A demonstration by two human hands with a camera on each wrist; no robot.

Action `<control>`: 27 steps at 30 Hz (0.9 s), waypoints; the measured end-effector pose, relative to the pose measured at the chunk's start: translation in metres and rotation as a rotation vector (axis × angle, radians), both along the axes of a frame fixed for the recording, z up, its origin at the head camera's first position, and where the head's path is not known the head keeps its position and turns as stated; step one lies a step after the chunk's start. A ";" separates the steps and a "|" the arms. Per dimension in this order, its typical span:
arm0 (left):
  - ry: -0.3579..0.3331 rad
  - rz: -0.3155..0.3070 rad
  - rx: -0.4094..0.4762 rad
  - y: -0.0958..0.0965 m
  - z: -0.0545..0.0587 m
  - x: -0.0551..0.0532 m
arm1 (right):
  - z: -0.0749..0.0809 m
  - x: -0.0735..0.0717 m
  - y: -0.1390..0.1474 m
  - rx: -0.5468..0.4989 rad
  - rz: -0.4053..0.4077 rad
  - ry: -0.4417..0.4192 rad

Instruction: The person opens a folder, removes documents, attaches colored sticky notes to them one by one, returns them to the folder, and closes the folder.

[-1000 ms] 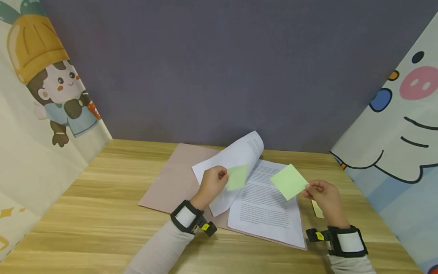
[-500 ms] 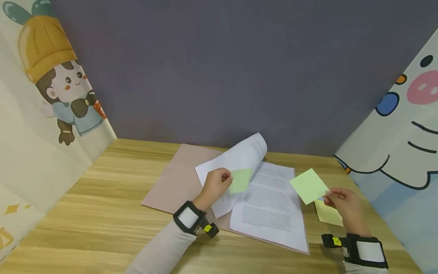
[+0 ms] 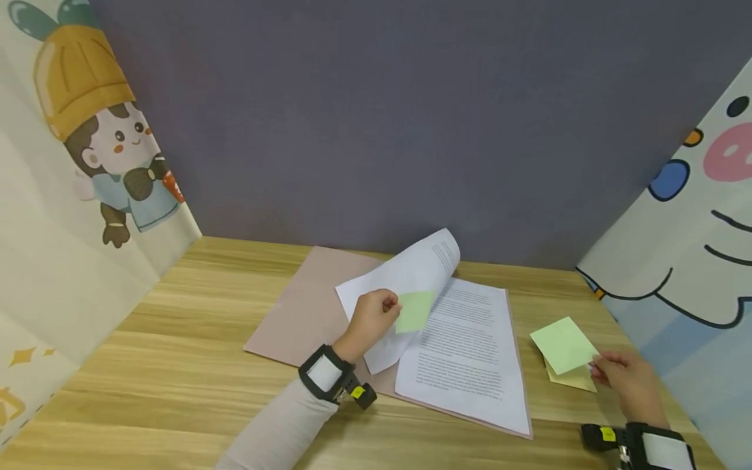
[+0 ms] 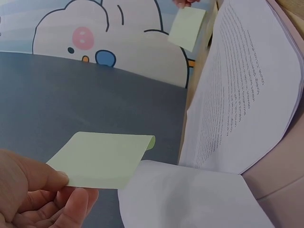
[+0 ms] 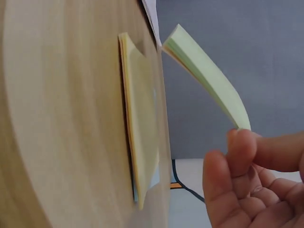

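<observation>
My left hand (image 3: 371, 320) pinches a single pale green sticky note (image 3: 416, 312) by its edge, above a curled-back printed page (image 3: 388, 274). The note's far corner curls a little in the left wrist view. At the right, my right hand (image 3: 631, 385) holds a pad of green sticky notes (image 3: 561, 344) by one corner, between thumb and fingers. The pad's layered edge shows in the right wrist view. Under it on the table lies a yellow sticky-note pad (image 5: 140, 109), partly hidden in the head view. Printed sheets (image 3: 464, 346) lie in an open pink folder (image 3: 299, 307).
A bit of blue (image 5: 155, 175) shows beside the yellow pad. The wooden table (image 3: 194, 339) meets a dark grey panel (image 3: 382, 130) at the back. Cartoon-printed curtains stand left (image 3: 35, 215) and right (image 3: 687, 261).
My right hand has carried the green pad right and downward, away from the sheets to above the yellow pad. The left hand stays nearly still, still pinching its note.
</observation>
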State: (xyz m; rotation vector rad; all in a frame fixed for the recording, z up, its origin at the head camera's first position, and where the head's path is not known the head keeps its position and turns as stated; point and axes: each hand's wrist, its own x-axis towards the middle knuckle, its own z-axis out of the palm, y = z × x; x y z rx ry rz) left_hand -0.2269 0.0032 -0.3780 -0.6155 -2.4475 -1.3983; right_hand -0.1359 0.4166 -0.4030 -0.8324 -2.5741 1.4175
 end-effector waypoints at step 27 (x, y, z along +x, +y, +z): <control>-0.020 -0.026 -0.021 0.004 -0.004 0.003 | -0.018 0.007 0.021 -0.098 -0.081 -0.086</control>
